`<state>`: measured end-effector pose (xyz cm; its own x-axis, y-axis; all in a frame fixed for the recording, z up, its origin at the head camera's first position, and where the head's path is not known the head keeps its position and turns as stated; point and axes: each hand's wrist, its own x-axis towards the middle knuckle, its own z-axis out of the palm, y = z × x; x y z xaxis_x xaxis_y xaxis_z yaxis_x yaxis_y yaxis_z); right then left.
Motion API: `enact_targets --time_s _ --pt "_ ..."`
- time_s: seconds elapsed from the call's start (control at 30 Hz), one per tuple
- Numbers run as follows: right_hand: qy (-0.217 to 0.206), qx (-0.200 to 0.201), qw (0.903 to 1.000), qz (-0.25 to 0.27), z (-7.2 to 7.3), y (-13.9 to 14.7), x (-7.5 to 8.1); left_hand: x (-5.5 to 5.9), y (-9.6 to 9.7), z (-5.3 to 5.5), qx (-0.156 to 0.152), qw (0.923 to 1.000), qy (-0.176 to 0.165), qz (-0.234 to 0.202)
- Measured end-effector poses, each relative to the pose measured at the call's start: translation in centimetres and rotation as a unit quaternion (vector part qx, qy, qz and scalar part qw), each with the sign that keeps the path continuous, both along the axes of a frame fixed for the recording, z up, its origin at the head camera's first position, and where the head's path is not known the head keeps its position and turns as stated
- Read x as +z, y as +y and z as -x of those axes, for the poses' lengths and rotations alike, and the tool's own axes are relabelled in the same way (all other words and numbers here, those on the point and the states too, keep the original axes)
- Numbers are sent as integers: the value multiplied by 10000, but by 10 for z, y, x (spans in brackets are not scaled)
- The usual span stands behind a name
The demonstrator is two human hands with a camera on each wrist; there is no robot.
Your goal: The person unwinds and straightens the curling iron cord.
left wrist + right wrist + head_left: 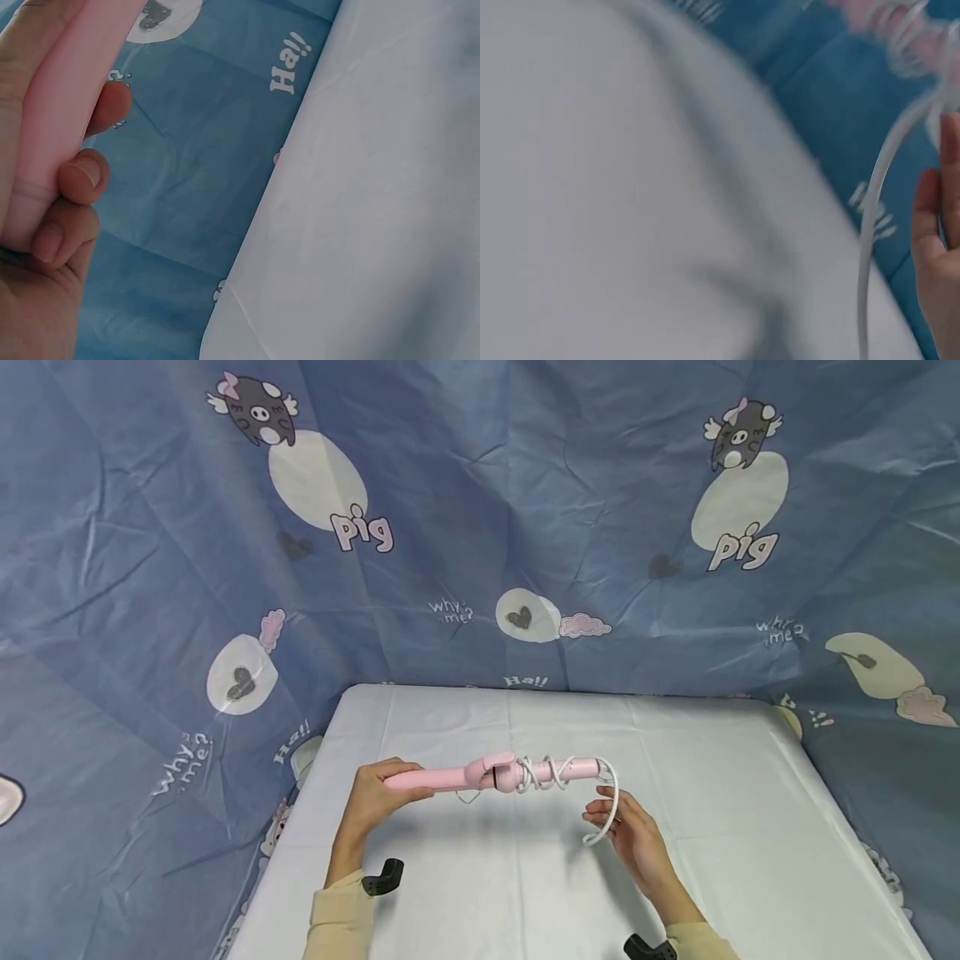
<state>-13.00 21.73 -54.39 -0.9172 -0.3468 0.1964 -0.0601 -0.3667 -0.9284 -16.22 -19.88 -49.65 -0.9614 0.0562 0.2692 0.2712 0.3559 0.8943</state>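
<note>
Held level above the table in the head view is a pink curling iron (442, 779). My left hand (375, 797) grips its left end, with thumb and fingers round the pink body in the left wrist view. A white cord (553, 772) winds in loops round the right part of the iron. From the right tip the cord's loose length curves down beside my right hand (636, 839). Those fingers are loosely bent near the cord, and in the right wrist view the cord (866, 240) runs past them without being gripped.
A white-covered table (510, 893) lies below the hands. Blue cloth (450, 510) printed with pigs and words hangs behind it and along both sides. Black wrist cameras (383, 877) sit on both forearms.
</note>
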Motion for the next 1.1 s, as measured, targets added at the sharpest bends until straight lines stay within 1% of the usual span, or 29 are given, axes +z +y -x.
enact_targets --time_s 0.03,0.07,0.1,0.13,0.2,0.27,0.3,0.37,0.4,0.47,0.53,0.6,0.63,0.7,0.8,0.83,0.87,0.93,1.0,1.03,1.1 --pt "-162 54 9983 559 -4 -2 5 -4 -2 3 22 10000 39 24" --pt "-239 114 9946 1002 -7 -4 11 -8 -3 6 49 10000 73 18" --pt "-237 152 9919 1237 -8 -6 17 -11 -5 8 65 9999 112 15" --pt "-181 114 9915 1281 -9 -8 24 -12 -5 9 84 9998 163 26" --pt "-122 -183 9947 1009 -8 -12 38 -11 -6 10 80 9997 250 8" --pt "-169 -686 9964 470 -5 -17 51 -11 -5 10 88 9996 274 -30" --pt "-212 -992 9948 124 -4 -19 56 -11 -5 9 81 9996 276 -32" --pt "-315 -1603 9849 -572 -1 -23 65 -11 -4 9 78 9997 251 -26" --pt "-319 -1852 9780 -907 0 -24 68 -11 -3 9 76 9997 242 0" --pt "-105 -2247 9616 -1572 2 -27 71 -11 -1 8 91 9998 186 39" --pt "387 -2411 9447 -2191 4 -28 74 -11 0 8 98 9999 89 57" --pt "1041 -2340 9282 -2700 3 -28 77 -11 1 7 126 9999 -48 67" --pt "1414 -2278 9167 -2962 3 -27 79 -10 1 6 146 9998 -136 60" --pt "2089 -2127 8909 -3428 3 -27 83 -8 2 4 185 9993 -296 96" --pt "2813 -1952 8536 -3927 2 -26 90 -1 5 0 200 9985 -489 155" --pt "2946 -1913 8458 -4015 2 -27 92 3 7 -2 174 9984 -510 187" --pt "3042 -1871 8403 -4079 1 -27 93 7 8 -4 154 9983 -524 217" --pt "3196 -1780 8345 -4120 0 -27 95 14 11 -8 92 9982 -506 309" --pt "3342 -1768 8276 -4149 -1 -26 95 14 11 -8 53 9980 -509 380" --pt "3437 -1778 8222 -4174 -1 -25 95 13 11 -8 40 9980 -480 413" --pt "3634 -1858 8067 -4275 0 -22 96 8 9 -5 30 9980 -398 480"
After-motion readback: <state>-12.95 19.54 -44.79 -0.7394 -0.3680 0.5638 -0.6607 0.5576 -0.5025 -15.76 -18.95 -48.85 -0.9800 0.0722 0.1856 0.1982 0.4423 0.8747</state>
